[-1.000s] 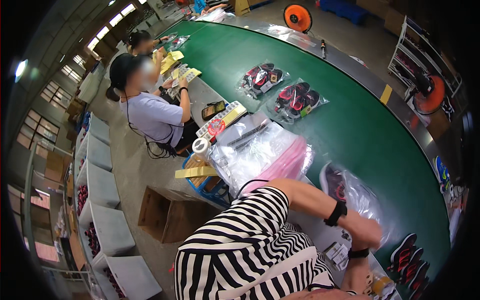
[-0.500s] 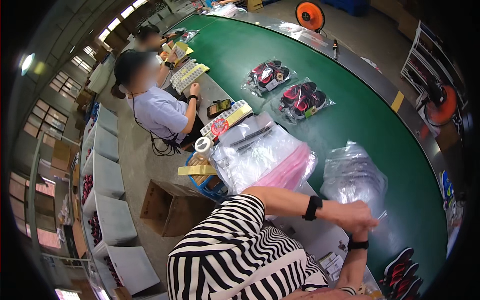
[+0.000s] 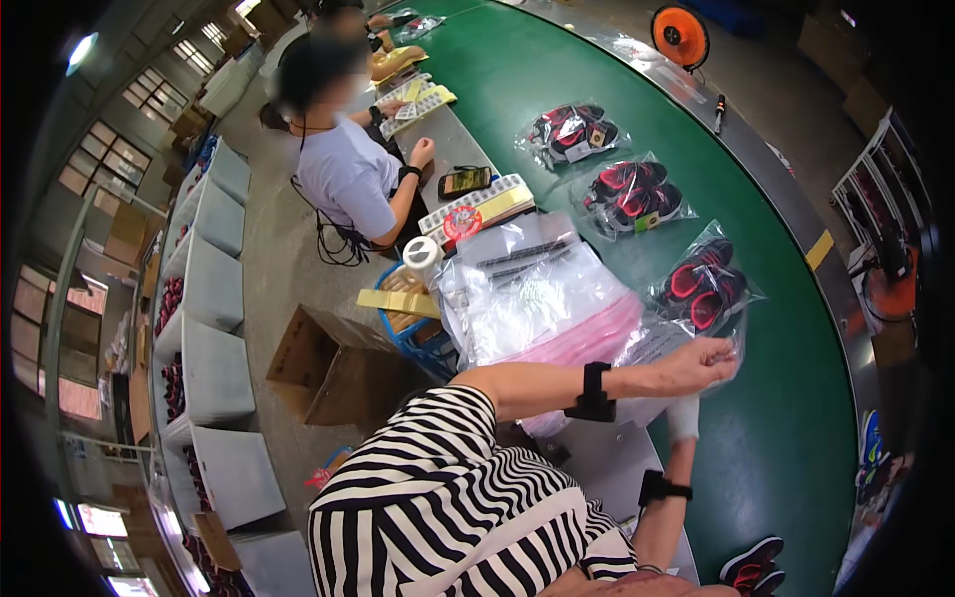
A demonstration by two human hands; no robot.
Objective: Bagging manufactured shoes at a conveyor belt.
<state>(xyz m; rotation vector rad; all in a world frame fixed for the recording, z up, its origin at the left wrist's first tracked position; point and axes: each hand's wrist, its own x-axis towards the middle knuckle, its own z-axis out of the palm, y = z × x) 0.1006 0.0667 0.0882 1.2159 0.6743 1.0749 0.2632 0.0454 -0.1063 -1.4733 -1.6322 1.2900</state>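
Observation:
A pair of black and red shoes [image 3: 702, 283] lies in a clear plastic bag [image 3: 741, 298] on the green belt ahead of my hands. My left hand [image 3: 696, 364] is closed, its fingers pinching the clear plastic at the bag's near end. Just below it, my right hand [image 3: 683, 418] shows pale and hazy, seemingly behind plastic, and its fingers are hidden. Left of my hands, a stack of flat clear bags [image 3: 542, 289] with pinkish edges rests on the metal ledge.
Two more bagged shoe pairs [image 3: 637, 196] [image 3: 572, 134] lie farther along the green belt [image 3: 796, 448]. Unbagged shoes [image 3: 753, 569] sit near the lower edge. A co-worker [image 3: 343, 164] sits at left, by a phone-like device [image 3: 465, 182]. A cardboard box [image 3: 338, 363] stands on the floor.
My view has shifted, and both hands have come apart slightly from where they overlapped. The shoes in the nearest bag now show plainly, where before the plastic looked hazy.

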